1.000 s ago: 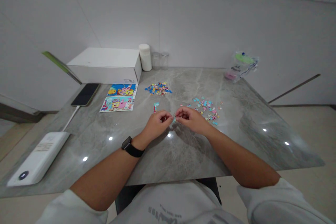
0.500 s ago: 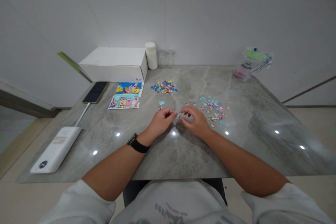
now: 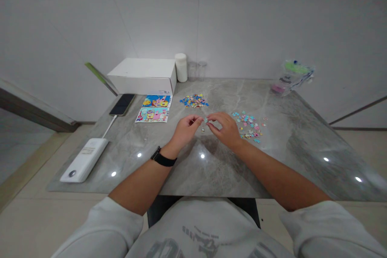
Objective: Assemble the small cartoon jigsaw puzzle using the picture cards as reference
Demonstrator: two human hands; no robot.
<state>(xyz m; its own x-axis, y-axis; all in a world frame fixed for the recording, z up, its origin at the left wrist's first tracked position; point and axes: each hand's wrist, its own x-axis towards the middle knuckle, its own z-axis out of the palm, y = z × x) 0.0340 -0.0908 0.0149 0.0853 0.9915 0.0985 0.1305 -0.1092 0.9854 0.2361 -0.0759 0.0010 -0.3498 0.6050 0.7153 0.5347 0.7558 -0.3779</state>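
Observation:
My left hand (image 3: 188, 130) and my right hand (image 3: 226, 130) meet above the grey table, thumb and fingers of each pinched. Between their fingertips is a small light-blue jigsaw puzzle piece (image 3: 206, 120), held from both sides. Just below the fingertips, another small pale puzzle piece (image 3: 202, 130) shows; whether it lies on the table or is joined to the held one I cannot tell. To the right of my right hand spreads a loose heap of pale blue, pink and yellow puzzle pieces (image 3: 250, 120). Farther back sits a denser blue and yellow puzzle pile (image 3: 194, 100).
Two cartoon picture cards (image 3: 152, 115) lie left of the piles, before a white box (image 3: 142, 84). A white bottle (image 3: 181, 68) and two clear jars (image 3: 202, 71) stand behind. A phone (image 3: 122, 105) is cabled to a power bank (image 3: 84, 160). A plastic bag (image 3: 292, 78) sits back right.
The view has shifted, tilting up a little. Both hands have drawn closer around the piece. The joined light-blue and red pieces beyond my left hand are now out of sight.

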